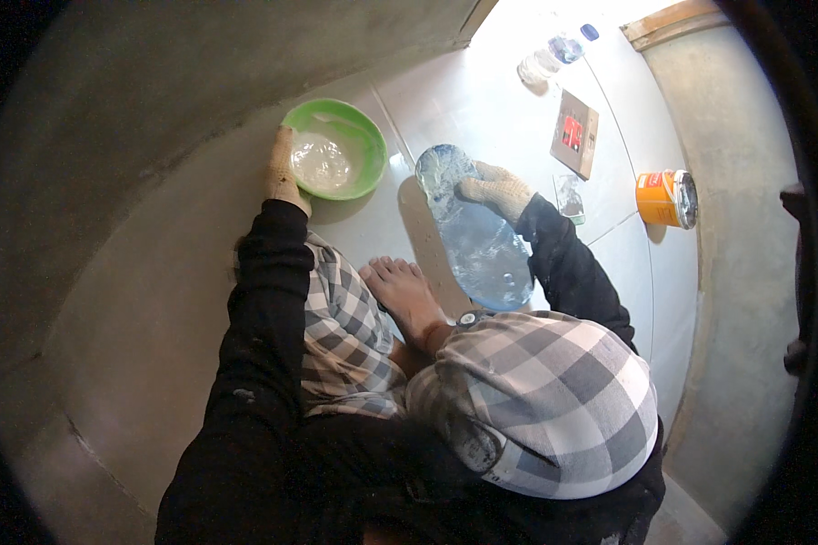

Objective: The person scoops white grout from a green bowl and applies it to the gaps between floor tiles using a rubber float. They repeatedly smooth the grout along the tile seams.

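My left hand (284, 168), in a knitted cream glove, grips the left rim of a green plastic bowl (373, 150) holding a pale, wet, milky substance. To the right of the bowl, my right hand (500, 191), in a similar glove, is closed on the upper part of a large translucent blue plastic bottle (482, 254) with water in it. Its lower end is near my bare foot (404, 291). My black sleeves and my knees in grey checked cloth fill the lower part of the view.
On the pale tiled floor (382, 227) are a clear bottle (543, 64) with a blue cap, a flat board (559, 145) with a red label, a small clear rectangular item (568, 198) and an orange tub (659, 198). Plastered walls (154, 82) close in on left and right.
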`<control>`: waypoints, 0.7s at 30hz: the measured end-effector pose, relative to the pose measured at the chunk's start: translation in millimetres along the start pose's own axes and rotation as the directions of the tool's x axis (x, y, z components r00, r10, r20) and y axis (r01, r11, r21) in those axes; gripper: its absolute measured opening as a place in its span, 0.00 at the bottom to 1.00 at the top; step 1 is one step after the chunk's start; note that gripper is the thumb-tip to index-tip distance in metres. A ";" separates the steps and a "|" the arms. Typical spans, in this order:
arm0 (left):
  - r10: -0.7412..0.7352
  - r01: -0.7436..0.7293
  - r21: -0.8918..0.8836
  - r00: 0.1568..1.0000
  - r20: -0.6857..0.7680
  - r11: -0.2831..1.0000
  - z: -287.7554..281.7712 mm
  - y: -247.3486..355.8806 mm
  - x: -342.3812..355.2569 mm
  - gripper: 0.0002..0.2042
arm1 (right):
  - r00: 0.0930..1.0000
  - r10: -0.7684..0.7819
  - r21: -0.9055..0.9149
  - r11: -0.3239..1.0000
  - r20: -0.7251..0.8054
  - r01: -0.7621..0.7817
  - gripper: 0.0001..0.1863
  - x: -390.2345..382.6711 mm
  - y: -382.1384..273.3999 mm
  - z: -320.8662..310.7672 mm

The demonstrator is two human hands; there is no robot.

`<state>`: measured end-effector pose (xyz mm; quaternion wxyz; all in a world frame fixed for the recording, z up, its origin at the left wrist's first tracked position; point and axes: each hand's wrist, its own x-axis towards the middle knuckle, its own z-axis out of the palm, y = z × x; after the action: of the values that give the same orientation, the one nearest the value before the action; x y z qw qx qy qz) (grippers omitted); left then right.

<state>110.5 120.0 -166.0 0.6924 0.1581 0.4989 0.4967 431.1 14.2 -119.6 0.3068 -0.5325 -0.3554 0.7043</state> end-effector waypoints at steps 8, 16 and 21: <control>0.051 -0.047 0.068 0.997 -0.059 0.997 -5.2 -8.4 10.6 0.31 | 0.991 -0.123 0.037 0.991 -0.059 0.125 0.23 16.3 23.3 15.5; 0.039 -0.048 0.132 0.997 0.073 0.990 -7.1 -14.9 9.3 0.27 | 0.856 -0.517 -0.761 0.568 -0.032 0.314 0.31 16.1 -12.6 52.5; 0.001 -0.001 0.093 1.000 0.004 0.996 2.2 -24.8 14.3 0.27 | 0.858 -0.410 -0.944 -0.237 0.309 0.227 0.33 19.4 -4.7 97.9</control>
<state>125.6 121.4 -190.4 0.6850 0.1916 0.5199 0.4729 331.9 15.5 -108.4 -0.0026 -0.5063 -0.8605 0.0565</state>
